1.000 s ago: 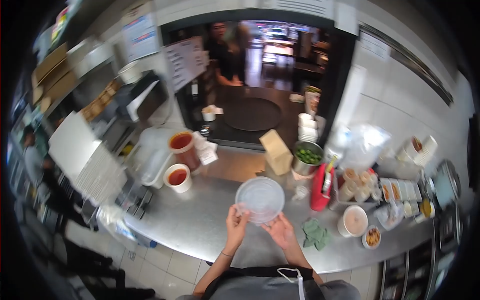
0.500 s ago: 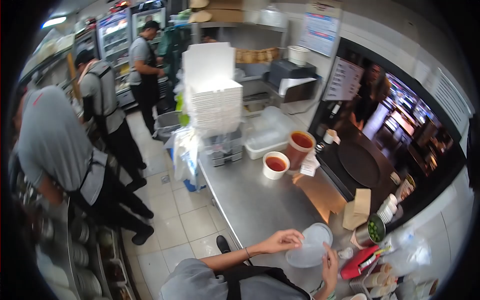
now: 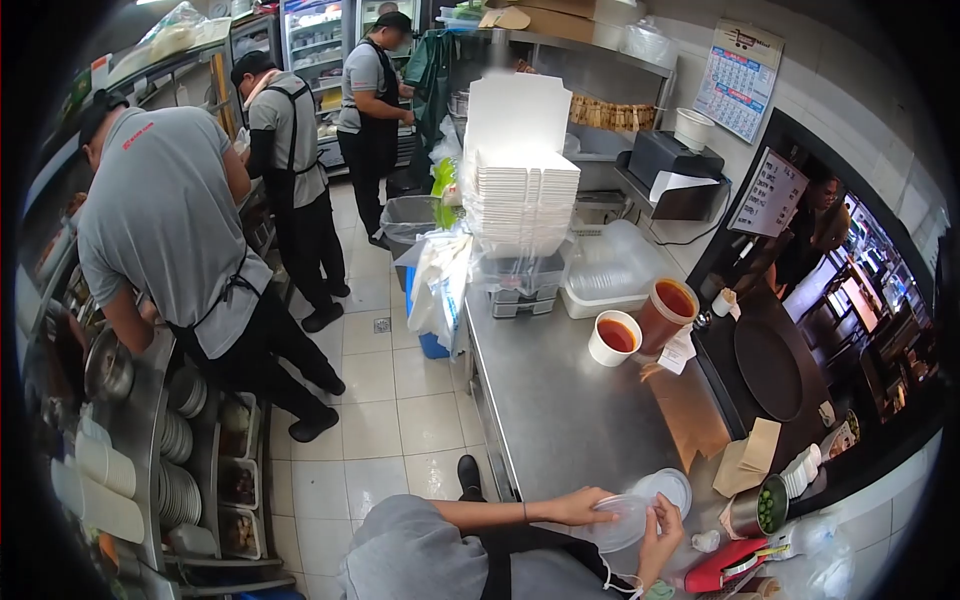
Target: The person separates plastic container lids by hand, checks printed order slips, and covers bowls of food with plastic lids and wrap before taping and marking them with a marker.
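My left hand [image 3: 588, 507] is closed on the left edge of a clear round plastic lid [image 3: 620, 524], held over the steel counter's near end. The fingers of my right hand [image 3: 660, 532] are pinched at the lid's right edge. Just beyond, partly behind my right fingers, is a second round translucent piece with a pale rim [image 3: 668, 488]; whether it is a tub or a lid I cannot tell. A brown paper bag [image 3: 752, 458] and a metal pot of green pieces [image 3: 762, 506] stand to the right.
On the steel counter [image 3: 560, 400] stand a white cup [image 3: 614, 338] and a taller tub [image 3: 668, 312] of red sauce, beside stacked white boxes [image 3: 525, 200]. Three co-workers stand at the left; another person is beyond the pass window. A red object [image 3: 725, 565] lies lower right.
The view has swung left, bringing the co-workers and aisle into sight. The clear lid, earlier over the other round piece, is now shifted left of it between my hands.
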Demonstrator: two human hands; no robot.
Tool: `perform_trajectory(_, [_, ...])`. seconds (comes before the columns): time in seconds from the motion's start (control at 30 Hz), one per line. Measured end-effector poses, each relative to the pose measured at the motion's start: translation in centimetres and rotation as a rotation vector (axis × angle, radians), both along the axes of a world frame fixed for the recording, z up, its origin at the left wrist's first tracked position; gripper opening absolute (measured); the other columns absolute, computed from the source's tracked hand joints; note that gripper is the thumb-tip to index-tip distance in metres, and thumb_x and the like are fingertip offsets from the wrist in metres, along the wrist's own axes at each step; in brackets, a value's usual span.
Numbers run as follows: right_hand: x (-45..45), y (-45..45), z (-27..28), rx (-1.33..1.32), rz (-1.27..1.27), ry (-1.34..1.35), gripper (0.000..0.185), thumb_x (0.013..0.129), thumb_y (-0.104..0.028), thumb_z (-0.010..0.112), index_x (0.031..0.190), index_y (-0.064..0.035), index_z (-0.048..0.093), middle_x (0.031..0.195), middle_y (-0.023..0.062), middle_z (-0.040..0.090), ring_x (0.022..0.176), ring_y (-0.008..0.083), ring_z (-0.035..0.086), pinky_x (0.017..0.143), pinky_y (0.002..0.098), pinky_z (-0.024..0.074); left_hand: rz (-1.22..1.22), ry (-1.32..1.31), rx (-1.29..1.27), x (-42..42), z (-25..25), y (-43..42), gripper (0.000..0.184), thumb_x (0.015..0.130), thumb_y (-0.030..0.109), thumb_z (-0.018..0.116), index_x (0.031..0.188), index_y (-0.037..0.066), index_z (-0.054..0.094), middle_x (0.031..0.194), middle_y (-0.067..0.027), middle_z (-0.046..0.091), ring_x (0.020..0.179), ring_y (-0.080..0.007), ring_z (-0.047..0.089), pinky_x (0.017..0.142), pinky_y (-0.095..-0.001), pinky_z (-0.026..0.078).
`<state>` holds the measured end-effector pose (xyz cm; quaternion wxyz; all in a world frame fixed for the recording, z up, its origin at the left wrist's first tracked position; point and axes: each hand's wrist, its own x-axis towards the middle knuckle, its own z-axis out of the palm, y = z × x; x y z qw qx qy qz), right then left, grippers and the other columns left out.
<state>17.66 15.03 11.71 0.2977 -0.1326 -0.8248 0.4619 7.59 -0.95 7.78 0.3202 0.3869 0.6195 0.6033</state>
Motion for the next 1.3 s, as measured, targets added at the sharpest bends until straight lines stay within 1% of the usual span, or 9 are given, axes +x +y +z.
perform_trajectory(0.1, [0.5, 0.5, -0.8, -0.042, 0.009, -0.056, 0.022, 0.081, 0.003, 0.058, 0.103, 0.0048, 0.061, 0.088, 0.0079, 0.061, 0.082, 0.0163, 0.06, 0.075, 0.0265, 0.0472, -0.057, 0.048, -0.025, -0.1, -0.9, 0.2, 0.034, 0.087, 0.027, 0.059, 0.109, 0.001, 0.059, 0.092, -0.0151, 0.066, 0.082, -0.0219, 0.062, 0.075, -0.0363, 0.048])
perform_trajectory(0.2, [0.6, -0.1, -0.7, 0.025, 0.06, -0.075, 0.021, 0.081, 0.003, 0.059, 0.101, 0.0048, 0.062, 0.088, 0.0094, 0.062, 0.081, 0.0173, 0.062, 0.074, 0.0272, 0.0487, 0.004, 0.075, 0.151, 0.5, -0.8, 0.1, 0.034, 0.087, 0.023, 0.057, 0.114, 0.002, 0.056, 0.096, -0.0171, 0.065, 0.088, -0.0256, 0.063, 0.078, -0.0378, 0.047])
perform_trajectory(0.5, [-1.4, -2.7, -0.6, 0.053, 0.167, -0.065, 0.017, 0.078, 0.001, 0.059, 0.094, 0.0046, 0.063, 0.088, 0.0152, 0.064, 0.081, 0.0256, 0.064, 0.074, 0.0332, 0.0492, 0.072, 0.155, -0.149, -0.6, 1.3, -1.5, 0.038, 0.085, 0.012, 0.056, 0.121, 0.0, 0.049, 0.098, -0.0259, 0.061, 0.088, -0.0414, 0.06, 0.074, -0.0459, 0.047])
perform_trajectory(0.6, [-2.8, -3.1, -0.4, 0.068, 0.302, -0.076, 0.017, 0.077, 0.003, 0.06, 0.093, 0.0049, 0.062, 0.087, 0.0149, 0.063, 0.081, 0.0258, 0.064, 0.074, 0.0333, 0.0496, 0.219, 0.197, -0.014, -0.1, -0.6, -2.3, 0.037, 0.089, 0.011, 0.051, 0.125, 0.001, 0.046, 0.082, -0.019, 0.063, 0.057, -0.0285, 0.063, 0.058, -0.0389, 0.05])
perform_trajectory(0.7, [-4.7, -4.4, -0.1, 0.09, 0.415, -0.103, 0.017, 0.076, 0.005, 0.06, 0.092, 0.0049, 0.062, 0.086, 0.0146, 0.063, 0.081, 0.0256, 0.064, 0.074, 0.0334, 0.0501, 0.333, 0.206, -0.013, 0.1, -0.1, -4.3, 0.037, 0.089, 0.01, 0.051, 0.125, 0.0, 0.046, 0.082, -0.0188, 0.064, 0.053, -0.0266, 0.062, 0.055, -0.0378, 0.049])
perform_trajectory(0.8, [-6.0, -7.0, 1.4, 0.158, 0.489, -0.068, 0.017, 0.075, 0.006, 0.06, 0.092, 0.0043, 0.062, 0.086, 0.0146, 0.063, 0.081, 0.0249, 0.064, 0.074, 0.0335, 0.0504, 0.402, 0.166, -0.119, -0.1, 2.2, -7.1, 0.037, 0.084, 0.009, 0.054, 0.12, 0.0, 0.049, 0.092, -0.0254, 0.062, 0.085, -0.0413, 0.061, 0.073, -0.0473, 0.047])
perform_trajectory(0.9, [-7.4, -8.3, 1.8, 0.219, 0.59, -0.06, 0.015, 0.076, 0.005, 0.061, 0.09, 0.0035, 0.061, 0.086, 0.014, 0.062, 0.079, 0.0254, 0.064, 0.073, 0.0334, 0.0499, 0.504, 0.146, -0.106, -0.5, 0.2, -8.2, 0.037, 0.084, 0.01, 0.055, 0.12, 0.001, 0.05, 0.097, -0.0247, 0.062, 0.091, -0.0404, 0.06, 0.077, -0.0455, 0.047])
perform_trajectory(1.2, [-8.1, -12.4, 0.8, 0.345, 0.614, 0.155, 0.009, 0.076, 0.003, 0.06, 0.084, 0.0008, 0.06, 0.085, 0.0148, 0.061, 0.079, 0.0319, 0.061, 0.071, 0.0387, 0.048, 0.643, 0.138, 0.026, -0.4, -1.8, -10.6, 0.038, 0.088, 0.012, 0.052, 0.123, -0.001, 0.05, 0.109, -0.0181, 0.062, 0.1, -0.0228, 0.059, 0.088, -0.0343, 0.045])
perform_trajectory(1.3, [-7.9, -12.8, 0.0, 0.352, 0.568, 0.195, 0.009, 0.075, 0.003, 0.061, 0.084, 0.0006, 0.06, 0.085, 0.0149, 0.061, 0.078, 0.0319, 0.06, 0.071, 0.0386, 0.0479, 0.659, 0.113, 0.051, -0.3, -1.4, -11.1, 0.035, 0.085, 0.012, 0.055, 0.118, 0.001, 0.055, 0.105, -0.0204, 0.063, 0.101, -0.0331, 0.06, 0.087, -0.0383, 0.046])
